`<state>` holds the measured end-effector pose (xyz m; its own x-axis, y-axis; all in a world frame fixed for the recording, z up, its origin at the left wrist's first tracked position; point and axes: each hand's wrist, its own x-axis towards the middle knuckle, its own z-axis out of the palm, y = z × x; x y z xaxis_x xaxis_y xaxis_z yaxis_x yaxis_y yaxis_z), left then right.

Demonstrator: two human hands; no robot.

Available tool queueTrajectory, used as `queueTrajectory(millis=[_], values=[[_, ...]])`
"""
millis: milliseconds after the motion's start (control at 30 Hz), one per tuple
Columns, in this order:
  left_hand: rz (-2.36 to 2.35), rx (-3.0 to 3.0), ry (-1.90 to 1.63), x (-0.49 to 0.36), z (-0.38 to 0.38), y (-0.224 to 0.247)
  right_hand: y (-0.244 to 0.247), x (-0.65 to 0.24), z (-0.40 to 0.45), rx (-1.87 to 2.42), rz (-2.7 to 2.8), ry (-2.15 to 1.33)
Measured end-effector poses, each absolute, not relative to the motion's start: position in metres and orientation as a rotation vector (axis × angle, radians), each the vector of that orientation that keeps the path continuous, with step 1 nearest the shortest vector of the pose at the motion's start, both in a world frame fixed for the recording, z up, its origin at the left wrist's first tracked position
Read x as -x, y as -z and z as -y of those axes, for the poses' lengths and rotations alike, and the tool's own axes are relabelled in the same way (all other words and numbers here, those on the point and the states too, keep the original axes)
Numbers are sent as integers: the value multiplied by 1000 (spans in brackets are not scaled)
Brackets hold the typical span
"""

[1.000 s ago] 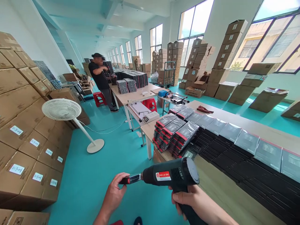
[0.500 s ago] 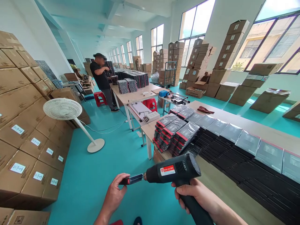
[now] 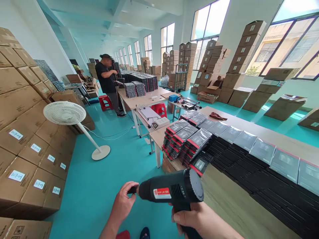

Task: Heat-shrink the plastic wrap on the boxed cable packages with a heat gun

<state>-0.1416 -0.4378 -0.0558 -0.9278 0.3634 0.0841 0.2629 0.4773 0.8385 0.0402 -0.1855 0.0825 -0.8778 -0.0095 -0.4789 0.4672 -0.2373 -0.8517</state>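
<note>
My right hand (image 3: 188,217) is wrapped round the handle of a black heat gun (image 3: 171,190), which carries a red and white label. Its nozzle points left, close to my left hand (image 3: 124,199). Between that hand's thumb and fingers is a thin black box (image 3: 133,189), seen end-on and mostly hidden behind the nozzle. Whether nozzle and box touch, I cannot tell. Just beyond the gun, a single film-wrapped box (image 3: 201,163) with a red edge lies on the table corner, beside piles of wrapped boxes (image 3: 185,134).
Long rows of black boxes in clear film (image 3: 259,149) cover the table (image 3: 251,212) at right. A white fan (image 3: 64,113) stands on the left before stacked cartons (image 3: 27,149). A person in black (image 3: 107,76) works at a farther table. A red stool (image 3: 123,235) shows below.
The heat gun has shifted left and slightly down, its nozzle now over the held box. That box has turned, so its long side no longer shows. My left hand has barely moved.
</note>
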Motion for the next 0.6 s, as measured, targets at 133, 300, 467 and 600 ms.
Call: queueTrajectory(millis=[133,300,467,600], values=[[-2606,-555,-1467,143,442,56,-78,-36,170,-808,-1798,2175],[-2320,-353,-1679,146,443,60,-69,-40,154,-685,-1569,2311],[-1806,164,-1939,136,432,53,-80,-25,167,-607,-1608,2408],[-1625,261,-2047,133,425,51,-89,-18,180,-535,-1700,2263]])
